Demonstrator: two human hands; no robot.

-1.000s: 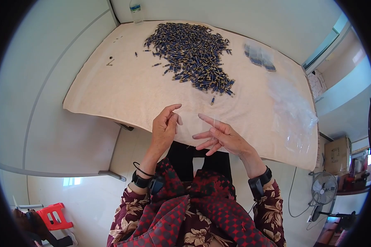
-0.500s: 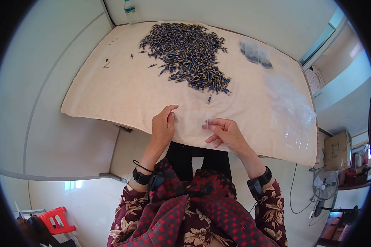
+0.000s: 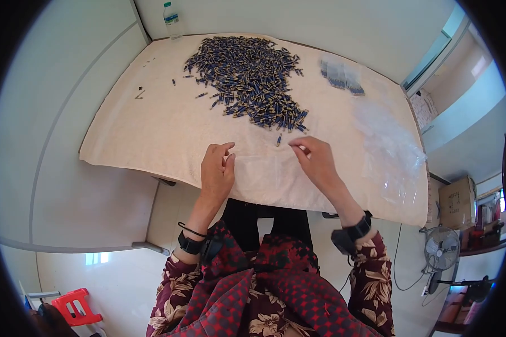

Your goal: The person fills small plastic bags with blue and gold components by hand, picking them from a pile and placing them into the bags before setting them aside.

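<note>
My left hand (image 3: 217, 171) is above the front of the cloth-covered table, its thumb and forefinger closed on the edge of a small clear plastic bag (image 3: 258, 169). The bag is almost invisible against the cloth. My right hand (image 3: 316, 159) is to the right of the bag and apart from it, fingers bent and slightly apart, with nothing visible in them. Just left of its fingertips lies a single small blue cylinder with brass-coloured ends (image 3: 279, 139). Beyond is a large pile of the same small cylinders (image 3: 247, 78).
Filled clear bags of cylinders (image 3: 342, 78) lie at the back right. Loose clear plastic bags (image 3: 396, 151) spread along the right side. A water bottle (image 3: 172, 22) stands at the back left edge. A fan (image 3: 441, 249) and a red stool (image 3: 77, 307) are on the floor.
My right hand has let go of the clear bag and moved up and right, towards the pile's near end. My left hand keeps its hold. The whole view has shifted slightly.
</note>
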